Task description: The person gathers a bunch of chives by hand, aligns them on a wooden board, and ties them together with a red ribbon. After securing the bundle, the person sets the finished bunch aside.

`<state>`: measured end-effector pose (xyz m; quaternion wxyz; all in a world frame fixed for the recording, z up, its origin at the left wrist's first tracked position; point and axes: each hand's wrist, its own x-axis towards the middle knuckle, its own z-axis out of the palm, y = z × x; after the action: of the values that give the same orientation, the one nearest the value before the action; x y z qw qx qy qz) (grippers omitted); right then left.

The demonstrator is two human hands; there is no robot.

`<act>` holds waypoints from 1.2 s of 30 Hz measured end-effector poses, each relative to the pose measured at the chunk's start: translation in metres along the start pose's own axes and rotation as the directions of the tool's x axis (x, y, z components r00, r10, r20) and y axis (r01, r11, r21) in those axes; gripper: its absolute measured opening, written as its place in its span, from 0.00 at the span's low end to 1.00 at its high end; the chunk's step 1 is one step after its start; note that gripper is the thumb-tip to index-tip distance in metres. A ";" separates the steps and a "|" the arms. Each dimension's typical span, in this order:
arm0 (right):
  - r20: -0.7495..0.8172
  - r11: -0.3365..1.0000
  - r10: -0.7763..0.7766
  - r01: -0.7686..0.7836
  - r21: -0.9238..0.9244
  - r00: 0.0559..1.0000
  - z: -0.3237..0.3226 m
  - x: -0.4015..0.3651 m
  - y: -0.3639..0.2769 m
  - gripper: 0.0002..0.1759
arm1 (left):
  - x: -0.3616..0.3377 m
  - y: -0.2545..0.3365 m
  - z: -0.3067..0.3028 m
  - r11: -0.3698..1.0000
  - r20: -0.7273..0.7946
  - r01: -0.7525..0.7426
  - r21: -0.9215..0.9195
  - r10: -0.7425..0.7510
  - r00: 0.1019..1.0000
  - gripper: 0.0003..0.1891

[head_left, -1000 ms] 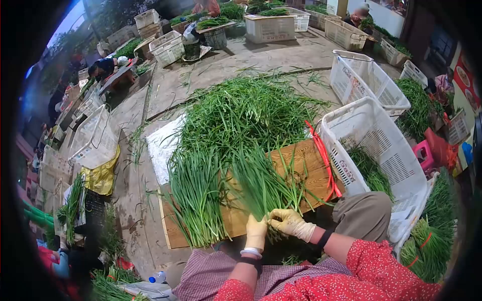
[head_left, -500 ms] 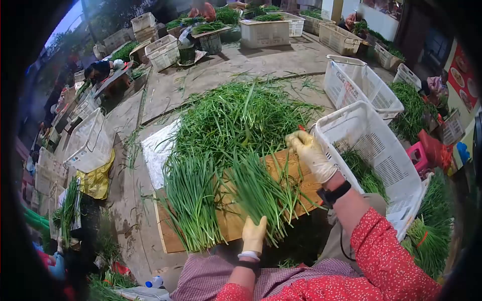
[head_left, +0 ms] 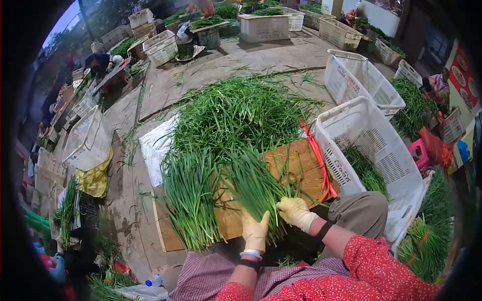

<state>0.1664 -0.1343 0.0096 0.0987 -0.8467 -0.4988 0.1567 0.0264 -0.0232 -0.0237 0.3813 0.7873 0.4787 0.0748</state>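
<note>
On a wooden board (head_left: pixel 231 227) lie two bunches of long green stalks. My left hand (head_left: pixel 255 232), in a pale yellow glove, is wrapped round the lower stems of the right bunch (head_left: pixel 253 183). Close by on the right, my right hand (head_left: pixel 296 211), also gloved, is closed at the same bunch's stem side, pinching stalks. The left bunch (head_left: pixel 193 200) rests untouched on the board. Red ties (head_left: pixel 318 155) hang over the board's right part. Behind the board rises a large loose heap of greens (head_left: pixel 241 115).
A white crate (head_left: pixel 401 188) with some greens stands right of the board, another crate (head_left: pixel 361 83) behind it. Tied greens (head_left: pixel 427 246) lie at the lower right. A white sack (head_left: pixel 158 145) is left of the heap. Several people sit among crates farther off.
My right hand has come down from the board's upper right to the stems beside my left hand and closed there. The red ties it was over now show.
</note>
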 end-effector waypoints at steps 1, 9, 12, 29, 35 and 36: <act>-0.040 0.998 -0.016 0.014 -0.055 0.999 -0.002 0.004 -0.001 0.06 | 0.000 -0.003 0.002 1.000 0.013 0.019 0.006 -0.019 1.000 0.54; -0.136 0.984 -0.164 0.152 -0.094 0.977 -0.012 0.006 0.012 0.09 | 0.009 -0.025 0.009 0.987 0.045 -0.004 -0.159 0.012 0.999 0.49; -0.085 0.980 -0.187 0.180 -0.091 0.979 -0.017 0.003 0.010 0.11 | 0.013 -0.017 0.007 0.987 -0.001 0.020 -0.157 -0.020 1.000 0.52; 0.142 0.895 -0.383 0.404 -0.188 0.913 -0.031 -0.004 -0.022 0.09 | 0.022 -0.025 -0.003 0.999 -0.060 -0.045 0.019 0.046 0.997 0.56; 0.134 0.878 -0.418 0.438 -0.194 0.898 0.013 -0.002 -0.019 0.08 | 0.021 -0.026 -0.001 0.997 -0.085 -0.071 0.020 0.072 0.994 0.56; 0.165 0.876 -0.397 0.426 -0.225 0.903 0.015 0.002 -0.023 0.08 | 0.021 -0.026 -0.002 0.996 -0.092 -0.073 0.042 0.077 0.993 0.56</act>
<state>0.1430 -0.1218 0.0024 -0.0089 -0.7162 -0.6883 0.1145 0.0186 0.0013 -0.0449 0.3401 0.8076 0.4674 0.1167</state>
